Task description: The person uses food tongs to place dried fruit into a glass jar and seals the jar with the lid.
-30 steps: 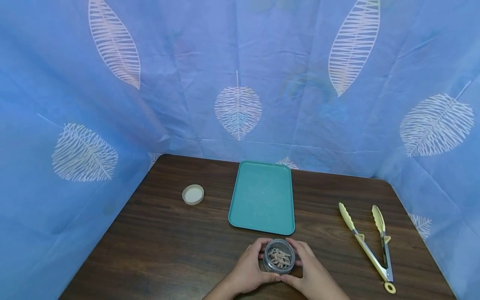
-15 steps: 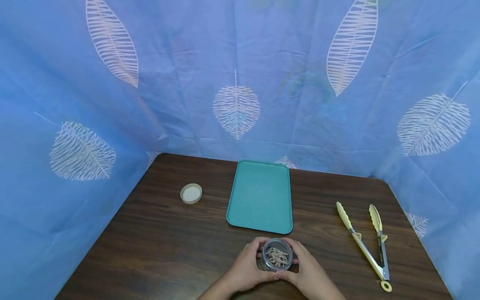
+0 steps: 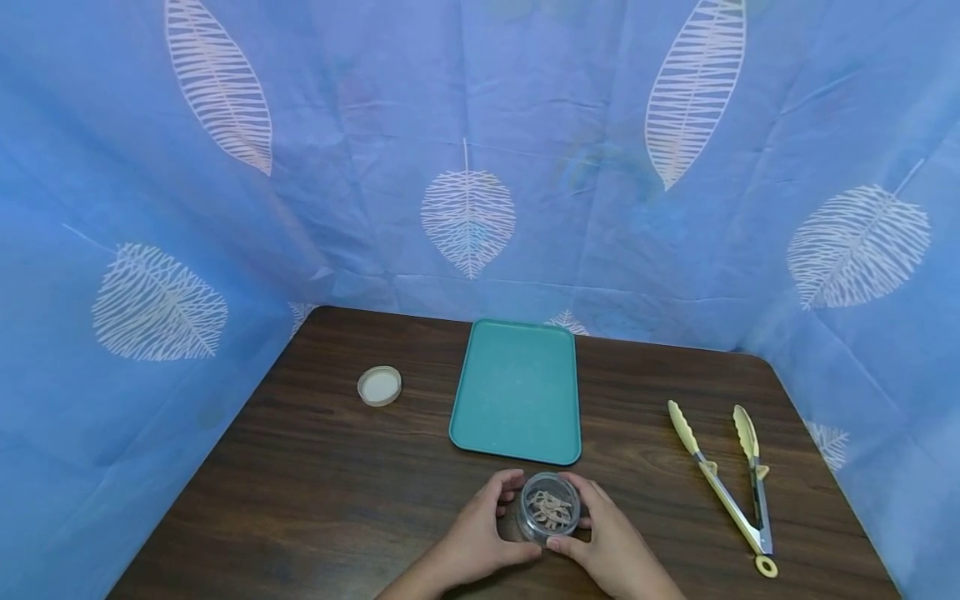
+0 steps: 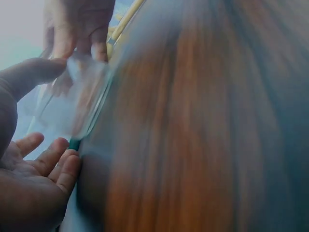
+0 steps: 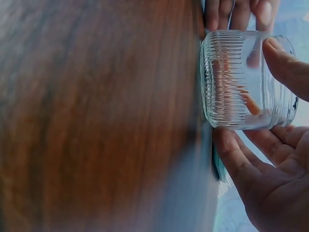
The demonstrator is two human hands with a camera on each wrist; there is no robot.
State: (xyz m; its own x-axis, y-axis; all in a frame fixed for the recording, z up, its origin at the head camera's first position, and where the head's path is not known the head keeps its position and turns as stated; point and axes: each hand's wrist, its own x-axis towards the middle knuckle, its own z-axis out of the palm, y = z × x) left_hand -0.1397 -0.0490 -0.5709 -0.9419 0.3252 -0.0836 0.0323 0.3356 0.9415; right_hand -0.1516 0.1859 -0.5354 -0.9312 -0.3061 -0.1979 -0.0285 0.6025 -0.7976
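A clear glass jar [image 3: 527, 527] stands near the front of the dark table, with tan, curled strip-like pieces [image 3: 551, 510] visible through its top. In the right wrist view the jar [image 5: 241, 82] shows ribbed walls and a threaded neck. My right hand [image 3: 611, 533] holds it, thumb at the neck and fingers along the far side. On the other side my left hand [image 3: 472, 533] is spread around the jar, with a gap between its palm and the glass. The left wrist view shows its fingers [image 4: 50, 157] loosely bent and off the blurred jar [image 4: 77, 101].
A teal tray [image 3: 517, 400] lies just beyond the jar. To the left is a round lid [image 3: 379, 386] with a white inside. Yellow-tipped metal tongs [image 3: 731, 505] lie spread at the right. Blue leaf-print cloth [image 3: 360, 167] surrounds the table.
My left hand has come away from the jar to the left, and its thumb has parted from the right thumb. The right hand keeps its hold. The view has shifted slightly.
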